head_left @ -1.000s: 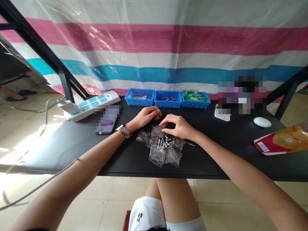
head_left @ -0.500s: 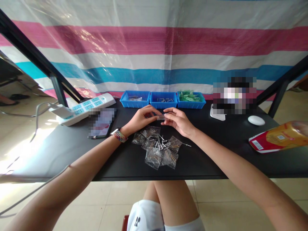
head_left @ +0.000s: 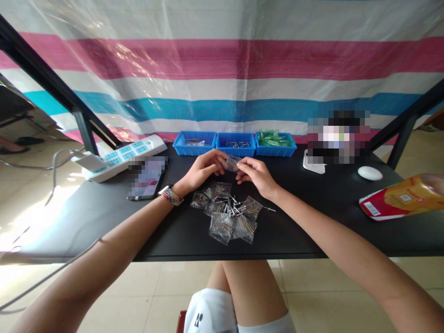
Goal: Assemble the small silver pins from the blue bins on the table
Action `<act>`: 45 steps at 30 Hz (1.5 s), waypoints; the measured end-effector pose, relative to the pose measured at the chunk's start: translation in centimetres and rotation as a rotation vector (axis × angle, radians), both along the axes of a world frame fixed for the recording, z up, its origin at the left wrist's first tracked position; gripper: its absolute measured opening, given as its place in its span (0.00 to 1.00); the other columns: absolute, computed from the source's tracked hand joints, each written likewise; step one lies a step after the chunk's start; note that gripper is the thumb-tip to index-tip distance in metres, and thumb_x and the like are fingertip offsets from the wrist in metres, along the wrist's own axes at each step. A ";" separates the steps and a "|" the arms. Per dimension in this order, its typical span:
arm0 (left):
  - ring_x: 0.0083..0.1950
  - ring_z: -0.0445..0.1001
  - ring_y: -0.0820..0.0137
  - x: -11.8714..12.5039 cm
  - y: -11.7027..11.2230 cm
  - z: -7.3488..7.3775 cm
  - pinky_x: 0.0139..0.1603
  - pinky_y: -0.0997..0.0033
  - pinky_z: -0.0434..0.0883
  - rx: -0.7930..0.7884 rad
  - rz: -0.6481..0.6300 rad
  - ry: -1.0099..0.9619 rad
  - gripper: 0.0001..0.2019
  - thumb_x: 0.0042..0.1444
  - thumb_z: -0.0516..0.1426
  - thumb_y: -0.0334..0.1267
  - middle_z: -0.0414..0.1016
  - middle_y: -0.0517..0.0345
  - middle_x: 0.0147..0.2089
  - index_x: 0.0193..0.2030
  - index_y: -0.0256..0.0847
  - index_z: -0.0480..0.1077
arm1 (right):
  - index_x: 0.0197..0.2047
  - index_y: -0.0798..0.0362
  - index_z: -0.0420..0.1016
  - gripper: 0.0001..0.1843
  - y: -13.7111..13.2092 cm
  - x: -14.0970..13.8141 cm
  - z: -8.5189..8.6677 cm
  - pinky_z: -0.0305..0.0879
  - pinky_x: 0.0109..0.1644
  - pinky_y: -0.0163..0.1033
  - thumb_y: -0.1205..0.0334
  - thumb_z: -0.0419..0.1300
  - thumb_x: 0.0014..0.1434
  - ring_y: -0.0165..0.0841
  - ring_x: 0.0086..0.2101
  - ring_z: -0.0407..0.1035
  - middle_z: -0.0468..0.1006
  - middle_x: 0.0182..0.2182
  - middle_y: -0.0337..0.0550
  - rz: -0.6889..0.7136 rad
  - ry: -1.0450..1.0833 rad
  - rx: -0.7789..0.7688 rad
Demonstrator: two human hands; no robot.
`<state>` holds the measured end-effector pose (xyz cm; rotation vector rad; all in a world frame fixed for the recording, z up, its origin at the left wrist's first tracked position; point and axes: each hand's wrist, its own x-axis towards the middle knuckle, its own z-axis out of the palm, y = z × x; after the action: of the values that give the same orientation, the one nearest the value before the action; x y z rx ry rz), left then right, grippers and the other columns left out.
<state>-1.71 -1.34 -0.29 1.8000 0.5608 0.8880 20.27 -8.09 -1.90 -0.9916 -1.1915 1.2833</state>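
Note:
Both hands meet above the black table [head_left: 312,217], pinching one small clear plastic bag [head_left: 232,163] between them. My left hand [head_left: 204,169], with a beaded band on its wrist, grips the bag's left edge. My right hand [head_left: 254,174] grips its right edge with curled fingers. Just in front of the hands lies a pile of small clear bags [head_left: 225,214] holding brass-coloured pins, with loose metal pins [head_left: 233,206] scattered among them.
Three blue trays [head_left: 234,144] stand in a row at the back, the right one holding green pieces. A white power strip [head_left: 121,154] and a phone [head_left: 145,177] lie at the left. A white mouse [head_left: 370,173] and a red and yellow packet [head_left: 398,201] lie at the right.
My right hand has lifted one small bag off the pile and both hands now hold it between them, farther from me. The camera view has shifted slightly.

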 end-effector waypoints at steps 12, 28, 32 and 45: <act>0.38 0.79 0.68 -0.1 0.5 -0.1 0.37 0.71 0.76 0.153 0.210 0.020 0.16 0.63 0.69 0.52 0.81 0.52 0.40 0.40 0.40 0.80 | 0.41 0.53 0.85 0.28 -0.3 0.4 0.4 0.77 0.42 0.42 0.34 0.62 0.67 0.35 0.34 0.78 0.86 0.40 0.48 0.080 -0.120 0.074; 0.33 0.82 0.69 -2.6 4.9 -1.5 0.37 0.68 0.78 -0.118 0.566 -0.333 0.24 0.62 0.64 0.50 0.82 0.55 0.40 0.61 0.43 0.70 | 0.54 0.49 0.86 0.15 -2.0 -1.1 -0.2 0.70 0.64 0.57 0.69 0.68 0.66 0.46 0.54 0.75 0.87 0.50 0.49 0.206 -0.905 0.762; 0.30 0.78 0.71 -1.9 3.6 -0.8 0.35 0.70 0.76 -0.019 0.495 -0.262 0.16 0.60 0.62 0.41 0.79 0.59 0.36 0.54 0.42 0.74 | 0.43 0.50 0.86 0.09 -1.8 -1.0 0.4 0.71 0.60 0.54 0.67 0.62 0.71 0.44 0.49 0.77 0.87 0.43 0.47 0.116 -0.816 0.758; 0.56 0.79 0.61 -0.6 -1.1 2.0 0.55 0.59 0.81 0.605 0.045 0.257 0.15 0.66 0.66 0.41 0.71 0.47 0.71 0.58 0.49 0.81 | 0.48 0.51 0.81 0.29 0.2 0.0 -0.3 0.82 0.39 0.44 0.41 0.79 0.51 0.34 0.29 0.80 0.84 0.31 0.39 -0.005 0.088 0.025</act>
<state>-2.32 -2.48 1.72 2.4825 0.5281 0.9255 20.28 -7.91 -2.22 -0.9103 -1.1338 1.2926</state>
